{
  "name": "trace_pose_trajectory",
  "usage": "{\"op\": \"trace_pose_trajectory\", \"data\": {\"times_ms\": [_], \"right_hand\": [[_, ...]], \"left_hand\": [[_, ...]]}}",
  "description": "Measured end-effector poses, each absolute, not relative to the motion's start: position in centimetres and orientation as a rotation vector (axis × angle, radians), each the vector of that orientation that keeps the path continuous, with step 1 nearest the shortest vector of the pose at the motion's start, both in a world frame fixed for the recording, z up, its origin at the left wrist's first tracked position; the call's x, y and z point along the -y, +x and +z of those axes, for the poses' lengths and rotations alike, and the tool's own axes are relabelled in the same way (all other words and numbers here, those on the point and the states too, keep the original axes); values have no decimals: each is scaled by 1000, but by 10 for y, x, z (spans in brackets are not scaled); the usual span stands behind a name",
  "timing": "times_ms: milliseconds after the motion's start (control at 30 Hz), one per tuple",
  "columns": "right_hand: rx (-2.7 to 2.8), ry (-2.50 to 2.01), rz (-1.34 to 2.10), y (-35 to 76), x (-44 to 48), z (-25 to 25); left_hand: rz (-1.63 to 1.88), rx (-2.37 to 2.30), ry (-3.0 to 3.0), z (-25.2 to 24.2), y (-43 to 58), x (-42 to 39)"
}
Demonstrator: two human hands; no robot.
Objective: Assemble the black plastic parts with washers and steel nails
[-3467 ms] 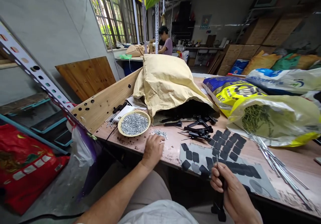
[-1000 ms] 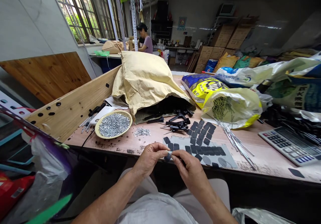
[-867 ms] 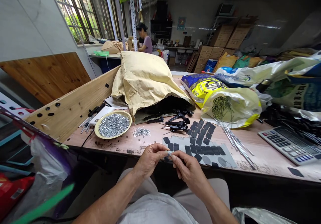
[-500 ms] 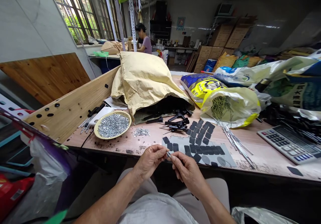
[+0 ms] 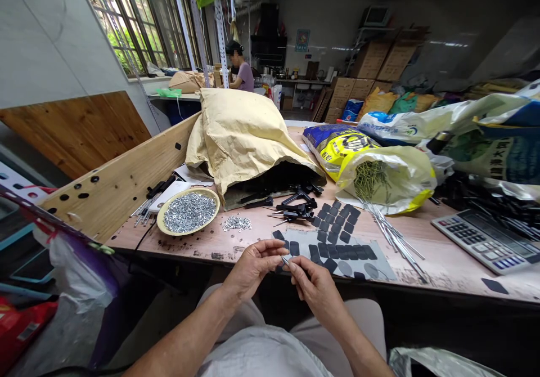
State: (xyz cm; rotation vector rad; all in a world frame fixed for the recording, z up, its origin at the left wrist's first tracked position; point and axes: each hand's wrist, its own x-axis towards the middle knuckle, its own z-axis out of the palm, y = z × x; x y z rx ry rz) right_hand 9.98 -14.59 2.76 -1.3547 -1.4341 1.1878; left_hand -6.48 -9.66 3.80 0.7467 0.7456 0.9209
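Note:
A small silvery metal piece (image 5: 285, 261) is pinched between the fingertips of my right hand (image 5: 314, 281). My left hand (image 5: 255, 267) is at its other end, thumb near the piece and fingers curled above it; whether it grips the piece is too small to tell. Both hands are over my lap at the table's front edge. Just beyond them, black rounded pads (image 5: 337, 251) lie in rows on a grey sheet (image 5: 383, 261). A yellowish bowl (image 5: 188, 212) of small metal parts stands to the left, with a few loose parts (image 5: 237, 223) beside it.
Black tools with metal shafts (image 5: 295, 211) lie before a big beige sack (image 5: 248, 135). To the right are a yellow and white bag (image 5: 388, 180) of greenish sticks, metal rods (image 5: 394, 239) and a calculator (image 5: 485, 241). A person (image 5: 242, 73) sits in the background.
My left hand's fingers have lifted and loosened a little around the metal piece. My right hand stays almost where it was.

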Motion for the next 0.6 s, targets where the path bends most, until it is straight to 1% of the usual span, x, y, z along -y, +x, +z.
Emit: {"op": "trace_pose_trajectory", "data": {"times_ms": [100,233,300,367,433,500,600], "right_hand": [[1463,-1371,1147,99,147,27],[1511,-1386,1078,95,150,24],[1559,-1408,985,103,148,19],[1600,-1508,764,126,145,12],[1574,-1719,471,167,140,8],[1474,-1941,247,214,137,7],[1345,-2103,107,253,136,15]], "left_hand": [[909,-752,769,37,-61,98],[986,-850,942,27,-52,101],[963,-879,989,24,-50,103],[934,-890,991,26,-53,104],[948,-914,966,31,-60,102],[978,-947,949,35,-68,99],[1023,-988,950,38,-77,92]]}}
